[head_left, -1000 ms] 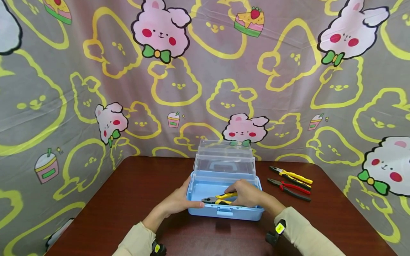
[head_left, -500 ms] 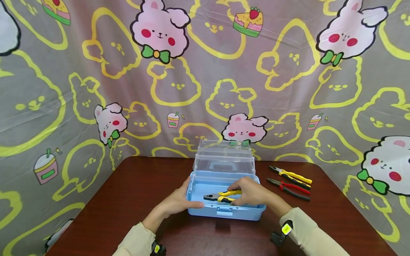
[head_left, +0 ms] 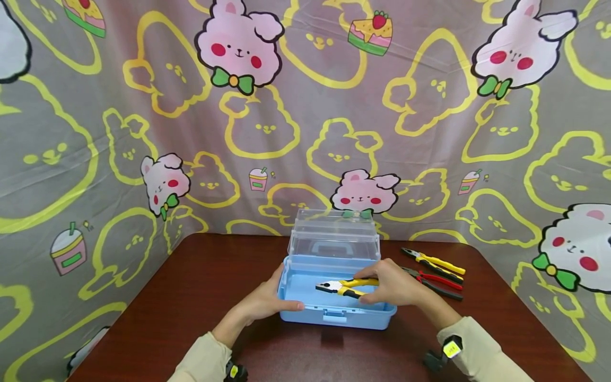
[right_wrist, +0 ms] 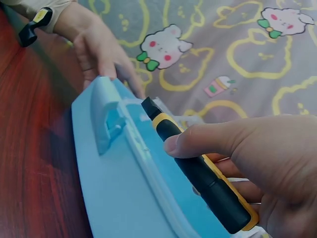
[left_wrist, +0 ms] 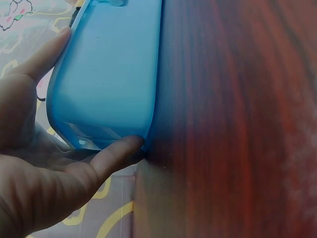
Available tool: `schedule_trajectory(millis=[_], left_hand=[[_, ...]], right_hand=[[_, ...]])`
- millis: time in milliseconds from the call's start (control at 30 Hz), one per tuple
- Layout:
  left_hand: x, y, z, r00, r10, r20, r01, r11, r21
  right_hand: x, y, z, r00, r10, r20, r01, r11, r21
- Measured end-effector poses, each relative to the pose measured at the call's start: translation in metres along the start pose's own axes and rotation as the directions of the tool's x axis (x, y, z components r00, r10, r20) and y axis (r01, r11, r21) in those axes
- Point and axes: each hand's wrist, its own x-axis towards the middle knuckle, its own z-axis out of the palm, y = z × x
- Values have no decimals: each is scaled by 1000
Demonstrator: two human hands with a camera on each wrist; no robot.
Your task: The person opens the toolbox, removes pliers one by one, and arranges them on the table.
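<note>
A light blue toolbox (head_left: 310, 315) stands on the table with its clear lid (head_left: 334, 233) tipped back. My left hand (head_left: 261, 303) holds its left end, thumb along the front wall and fingers on the far side; the left wrist view shows this grip on the blue wall (left_wrist: 109, 64) closely. Over the box's inside, my right hand (head_left: 398, 286) grips combination pliers (head_left: 346, 289) by their yellow and black handles, the grey nose pointing left. Seen from the right wrist, the thumb presses the black grip (right_wrist: 208, 191), and the pliers overlap the box's rim.
On the table's right side lie long-nose pliers with yellow and black handles (head_left: 441, 262) and, nearer, pliers with red and black handles (head_left: 441, 281), partly behind my right hand. A patterned cloth (head_left: 267, 132) hangs around the back and sides of the brown table (head_left: 191, 307).
My right hand has lifted the combination pliers from low in the box and carried them up and to the right. The left hand stays on the box.
</note>
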Motion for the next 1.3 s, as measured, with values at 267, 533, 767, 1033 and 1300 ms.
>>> schedule_trajectory(millis=[267, 533, 767, 1033, 1300], left_hand=[[-1, -1, -1, 1000, -2, 2, 2, 1000, 10], [-1, 0, -3, 1000, 16, 13, -16, 1000, -1], [-1, 0, -4, 1000, 15, 9, -15, 1000, 9], [-1, 0, -3, 1000, 3, 9, -3, 1000, 8], [0, 0, 0, 1000, 17, 15, -17, 1000, -1]], right_hand=[[-26, 15, -17, 997, 39, -68, -37, 999, 29], [-58, 28, -36, 976, 137, -171, -137, 991, 10], [-84, 37, -46, 935, 278, -219, -278, 960, 30], [-111, 61, -43, 905, 332, -268, -337, 941, 29], [-131, 86, -41, 882, 350, -316, -372, 928, -11]])
